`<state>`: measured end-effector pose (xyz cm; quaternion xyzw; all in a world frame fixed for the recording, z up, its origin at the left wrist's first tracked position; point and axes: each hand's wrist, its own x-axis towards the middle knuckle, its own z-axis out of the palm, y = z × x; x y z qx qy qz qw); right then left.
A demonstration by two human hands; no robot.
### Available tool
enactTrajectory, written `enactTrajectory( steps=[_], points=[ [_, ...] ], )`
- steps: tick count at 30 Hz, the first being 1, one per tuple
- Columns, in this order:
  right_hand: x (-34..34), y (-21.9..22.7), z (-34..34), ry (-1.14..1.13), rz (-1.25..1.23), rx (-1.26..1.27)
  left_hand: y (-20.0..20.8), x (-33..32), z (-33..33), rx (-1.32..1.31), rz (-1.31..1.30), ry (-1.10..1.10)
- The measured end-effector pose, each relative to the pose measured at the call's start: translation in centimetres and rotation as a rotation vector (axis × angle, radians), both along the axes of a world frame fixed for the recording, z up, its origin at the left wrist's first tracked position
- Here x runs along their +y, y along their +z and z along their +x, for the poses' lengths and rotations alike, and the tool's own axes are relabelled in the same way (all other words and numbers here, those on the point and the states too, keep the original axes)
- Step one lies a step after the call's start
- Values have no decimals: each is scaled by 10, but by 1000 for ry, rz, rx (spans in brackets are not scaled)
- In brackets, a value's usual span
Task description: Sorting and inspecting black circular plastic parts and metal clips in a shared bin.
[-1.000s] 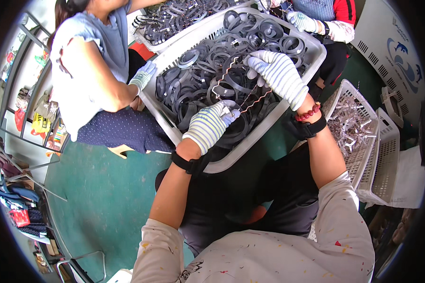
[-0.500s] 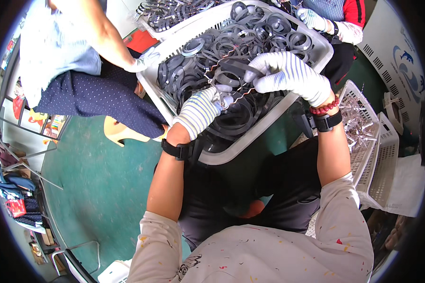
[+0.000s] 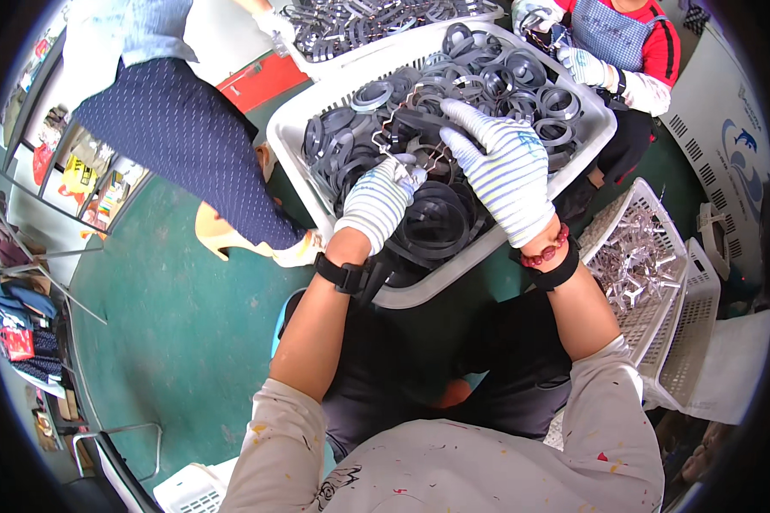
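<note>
In the left hand [image 3: 378,202], pinched between gloved fingers over the near part of the tub [image 3: 601,141]: a thin metal strip [image 3: 388,128] with a zigzag edge, reaching up across the piled dark rings [image 3: 522,73]. At the right hand [image 3: 506,169], fingers curved about the end of a dark band [image 3: 425,125], thumb lower, index higher; impossible to tell a firm pinch from a light touch there. Both pieces above the heap, close together, and not clearly free of it.

Probably in hand: working strip and band against each other. To do this well, hold the strip steady in the left fingers and leave most of the moving to the right. Guard the glove fabric from the zigzag edge, likely to snag in knit. Take the band by its edge rather than its flat face, for a better view of the meeting point. Lift both a little clear of the loose rings, to avoid hooking a neighbour. Press evenly, without twisting; with so thin a strip, expect easy bending. Mind also the wrist strap [image 3: 342,275] near the tub rim, and the large ring [image 3: 436,218] just beside the left hand.
</note>
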<state>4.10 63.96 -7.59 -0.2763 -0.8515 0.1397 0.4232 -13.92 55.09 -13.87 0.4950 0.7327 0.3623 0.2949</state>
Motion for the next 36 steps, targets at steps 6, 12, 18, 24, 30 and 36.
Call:
enactTrajectory(
  steps=[6,12,18,24,30,36],
  points=[
    [-12,-19,-19,206,104,-140,-5,7,-9,32,90,21],
    [-16,-26,-29,147,259,-149,-28,8,-3,278,201,108],
    [-2,1,-26,234,23,200,2,-5,-20,-687,308,147],
    [15,-4,-15,515,-301,56,14,-18,-7,-1012,140,-72],
    [-5,-2,-23,168,9,25,-4,-6,-11,-718,44,-191],
    [-11,-10,-27,18,230,-143,-70,34,-5,268,479,-139]
  ],
)
